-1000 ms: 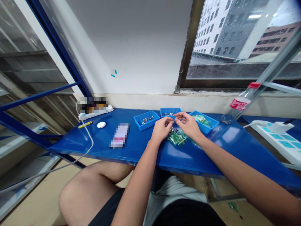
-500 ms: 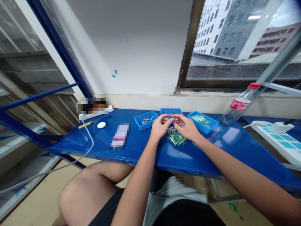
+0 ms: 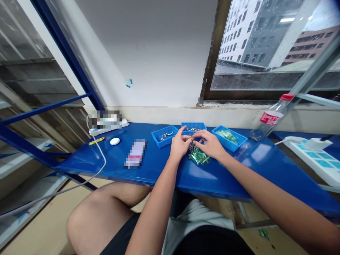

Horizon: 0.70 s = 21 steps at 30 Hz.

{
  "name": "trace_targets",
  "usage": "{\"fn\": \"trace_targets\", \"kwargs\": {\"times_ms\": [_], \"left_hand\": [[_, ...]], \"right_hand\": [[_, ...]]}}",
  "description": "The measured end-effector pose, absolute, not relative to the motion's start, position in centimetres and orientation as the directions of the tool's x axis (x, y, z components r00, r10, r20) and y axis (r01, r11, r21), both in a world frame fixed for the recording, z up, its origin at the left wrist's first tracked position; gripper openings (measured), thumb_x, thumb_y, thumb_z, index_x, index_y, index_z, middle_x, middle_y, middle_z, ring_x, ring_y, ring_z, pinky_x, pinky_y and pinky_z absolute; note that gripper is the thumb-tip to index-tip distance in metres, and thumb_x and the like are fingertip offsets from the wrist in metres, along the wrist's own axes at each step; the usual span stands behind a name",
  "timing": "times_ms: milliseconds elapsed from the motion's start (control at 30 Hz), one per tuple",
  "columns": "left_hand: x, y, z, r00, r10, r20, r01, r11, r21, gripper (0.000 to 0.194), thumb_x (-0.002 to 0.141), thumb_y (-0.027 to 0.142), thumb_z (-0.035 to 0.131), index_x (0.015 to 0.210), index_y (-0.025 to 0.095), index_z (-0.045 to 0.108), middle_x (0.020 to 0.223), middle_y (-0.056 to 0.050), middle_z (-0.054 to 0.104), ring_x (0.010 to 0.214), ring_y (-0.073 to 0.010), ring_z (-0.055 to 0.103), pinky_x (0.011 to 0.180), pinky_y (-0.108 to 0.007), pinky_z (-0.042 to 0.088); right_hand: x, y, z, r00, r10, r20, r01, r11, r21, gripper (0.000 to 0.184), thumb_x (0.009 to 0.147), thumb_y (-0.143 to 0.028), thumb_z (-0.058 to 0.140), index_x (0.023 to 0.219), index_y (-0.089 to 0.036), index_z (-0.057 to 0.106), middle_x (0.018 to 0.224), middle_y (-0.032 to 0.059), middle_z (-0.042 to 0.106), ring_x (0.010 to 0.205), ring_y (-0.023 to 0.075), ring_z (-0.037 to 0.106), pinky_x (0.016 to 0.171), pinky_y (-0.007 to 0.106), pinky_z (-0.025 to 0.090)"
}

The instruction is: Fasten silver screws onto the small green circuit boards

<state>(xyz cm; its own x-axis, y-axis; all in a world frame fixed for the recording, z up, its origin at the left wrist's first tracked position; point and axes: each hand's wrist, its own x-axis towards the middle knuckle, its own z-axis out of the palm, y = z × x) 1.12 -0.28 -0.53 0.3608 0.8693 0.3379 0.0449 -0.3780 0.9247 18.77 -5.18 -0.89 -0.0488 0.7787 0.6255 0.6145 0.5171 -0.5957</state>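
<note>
My left hand (image 3: 180, 145) and my right hand (image 3: 211, 143) meet fingertip to fingertip over the blue table (image 3: 148, 166), both pinched on a small part too tiny to name. Just below them lies a heap of small green circuit boards (image 3: 198, 156) with a few metal pieces. Behind my hands stand three blue trays: a left tray (image 3: 165, 135) with metal parts, a middle tray (image 3: 193, 126) with metal parts, and a right tray (image 3: 230, 137) with green boards.
A clear bottle with a red cap (image 3: 270, 117) leans at the back right. A white power strip (image 3: 316, 156) lies at the right edge. On the left are a blurred flat item (image 3: 135, 153), a white oval object (image 3: 114, 141), a yellow pen (image 3: 96, 141) and a grey cable (image 3: 101, 156).
Both hands have dropped slightly and drawn closer together over the heap of green boards. Nothing else on the table has moved.
</note>
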Motion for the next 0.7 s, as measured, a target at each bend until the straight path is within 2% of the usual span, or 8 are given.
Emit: {"fn": "trace_targets", "kwargs": {"times_ms": [100,233,367,467,567,700], "left_hand": [[1.09,-0.36,-0.52,0.35,0.865,0.359,0.096,-0.415,0.905,0.074,0.085,0.015,0.074,0.153,0.02,0.046,0.099,-0.007,0.082,0.092,-0.022,0.079,0.089,-0.034,0.061],[1.2,-0.41,-0.78,0.409,0.823,0.394,0.145,-0.485,0.863,0.071,0.084,0.013,0.075,0.15,0.021,0.051,0.096,-0.004,0.082,0.089,-0.0198,0.078,0.088,-0.032,0.06],[1.4,-0.26,-1.19,0.47,0.78,0.414,0.136,-0.527,0.839,0.067,0.084,0.011,0.073,0.147,0.022,0.054,0.095,-0.003,0.081,0.087,-0.0184,0.077,0.086,-0.03,0.06],[1.54,-0.05,-1.25,0.449,0.782,0.433,0.068,-0.513,0.856,0.059,0.087,0.016,0.073,0.143,0.021,0.057,0.097,-0.004,0.08,0.089,-0.0182,0.076,0.087,-0.031,0.06],[1.55,0.21,-1.03,0.39,0.823,0.414,-0.076,-0.419,0.905,0.056,0.086,0.023,0.076,0.14,0.018,0.059,0.1,-0.008,0.08,0.091,-0.0191,0.076,0.089,-0.033,0.06],[1.37,0.48,-0.58,0.354,0.861,0.366,-0.276,-0.278,0.92,0.064,0.08,0.028,0.084,0.137,0.014,0.058,0.102,-0.011,0.08,0.096,-0.0216,0.076,0.095,-0.038,0.058]], "right_hand": [[18.76,-5.16,-0.88,-0.015,0.805,0.593,0.585,0.487,-0.648,0.014,0.091,-0.033,0.067,0.099,-0.023,0.074,0.112,0.0096,0.07,0.097,0.0246,0.069,0.078,0.039,0.061],[18.83,-5.12,-0.84,0.025,0.821,0.57,0.576,0.455,-0.68,0.012,0.089,-0.034,0.067,0.087,-0.023,0.071,0.105,0.0086,0.071,0.1,0.0257,0.068,0.081,0.04,0.06],[19.14,-4.82,-1.2,0.049,0.827,0.56,0.59,0.429,-0.684,0.007,0.085,-0.029,0.066,0.083,-0.023,0.067,0.103,0.0078,0.07,0.099,0.0253,0.068,0.081,0.039,0.059],[19.49,-4.5,-1.55,0.096,0.844,0.528,0.553,0.396,-0.733,0.008,0.086,-0.03,0.063,0.084,-0.023,0.066,0.101,0.0067,0.071,0.096,0.0245,0.067,0.082,0.038,0.058],[19.6,-4.44,-1.55,0.102,0.874,0.474,0.479,0.374,-0.794,0.016,0.09,-0.038,0.061,0.088,-0.023,0.066,0.101,0.0058,0.071,0.088,0.0224,0.067,0.076,0.036,0.058],[19.07,-5.01,-0.89,0.043,0.861,0.506,0.525,0.412,-0.745,0.023,0.095,-0.044,0.06,0.093,-0.024,0.07,0.096,0.0058,0.07,0.083,0.022,0.066,0.073,0.036,0.056]]}}
